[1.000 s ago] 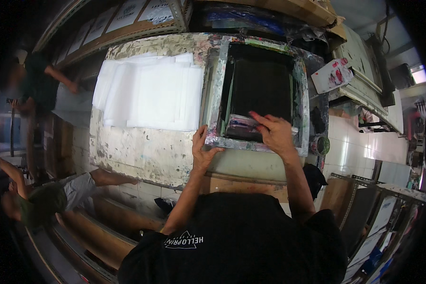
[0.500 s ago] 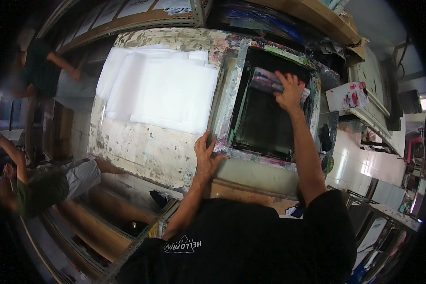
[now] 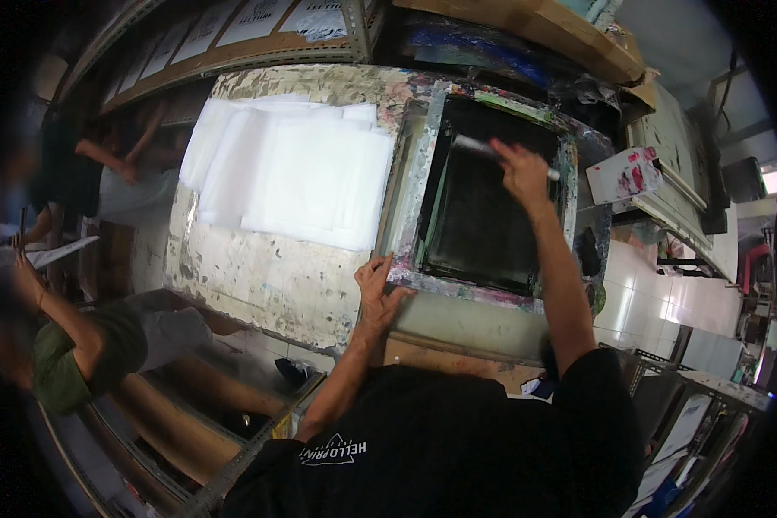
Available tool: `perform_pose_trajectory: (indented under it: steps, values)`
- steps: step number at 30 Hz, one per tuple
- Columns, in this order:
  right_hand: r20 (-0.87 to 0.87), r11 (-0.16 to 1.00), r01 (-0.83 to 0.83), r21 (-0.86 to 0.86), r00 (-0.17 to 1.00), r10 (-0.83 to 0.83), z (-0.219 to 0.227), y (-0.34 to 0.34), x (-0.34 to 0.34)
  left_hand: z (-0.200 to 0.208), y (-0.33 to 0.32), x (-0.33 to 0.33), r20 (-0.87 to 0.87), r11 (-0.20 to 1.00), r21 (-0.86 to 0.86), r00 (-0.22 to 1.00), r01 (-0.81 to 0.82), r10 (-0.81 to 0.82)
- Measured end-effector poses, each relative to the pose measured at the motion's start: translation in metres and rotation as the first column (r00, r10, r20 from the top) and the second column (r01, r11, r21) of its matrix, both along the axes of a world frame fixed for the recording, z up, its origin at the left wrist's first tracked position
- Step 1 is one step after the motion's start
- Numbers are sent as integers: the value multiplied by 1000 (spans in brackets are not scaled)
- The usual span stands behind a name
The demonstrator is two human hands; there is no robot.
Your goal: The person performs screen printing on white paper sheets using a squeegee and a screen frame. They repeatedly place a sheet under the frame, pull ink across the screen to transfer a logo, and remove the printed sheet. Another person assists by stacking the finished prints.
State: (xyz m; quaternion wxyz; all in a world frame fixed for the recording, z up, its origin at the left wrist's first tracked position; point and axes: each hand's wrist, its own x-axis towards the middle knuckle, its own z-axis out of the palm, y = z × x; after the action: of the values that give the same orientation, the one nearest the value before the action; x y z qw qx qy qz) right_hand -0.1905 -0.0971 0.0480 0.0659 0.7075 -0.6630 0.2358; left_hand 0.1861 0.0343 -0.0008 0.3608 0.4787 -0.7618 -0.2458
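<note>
A paint-smeared screen printing frame [image 3: 430, 155] with dark mesh lies on the right part of the worktable. My right hand [image 3: 525, 177] is closed around a squeegee [image 3: 473, 145], which spans the upper part of the mesh inside the frame. Its blade edge is hidden from here. At the frame's near left corner, my left hand [image 3: 380, 292] holds on, thumb along the near side and fingers along the left side. A loose stack of white sheets [image 3: 306, 177] lies on the table to the left of the frame.
The worktable [image 3: 250, 276] is stained with old paint. A white container with red splashes [image 3: 626, 175] stands to its right. Shelves [image 3: 233, 52] run behind it, with a cardboard box [image 3: 527, 22] at the far side. Two people [image 3: 95, 354] are on the left.
The squeegee has tilted in my right hand, showing a thinner side, and the hand has shifted slightly nearer. My left hand stays at the corner. People on the left have moved.
</note>
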Motion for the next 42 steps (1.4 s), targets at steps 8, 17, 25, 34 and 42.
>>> perform_pose_trajectory:
  steps: [8, 17, 25, 34, 42]
  values:
    - [133, 983, -67, 169, 990, 44, 114, 160, 97, 48, 2, -21, -270, 988, 74, 951, -135, 150]
    - [-76, 977, -72, -201, 995, 58, 245, 102, 61, 106, -72, -66, -532, 968, 243, 826, -60, 185]
    - [-42, 978, -99, -182, 995, 93, 297, 44, 34, -4, -46, -72, 234, 954, 26, 930, -298, 284]
    - [4, 976, -79, -203, 997, 82, 299, 33, 26, 46, -60, -44, -217, 909, 278, 901, -312, 376]
    - [38, 979, -100, -179, 993, 109, 302, 36, 28, 54, -55, 147, -356, 767, 89, 699, -636, 621]
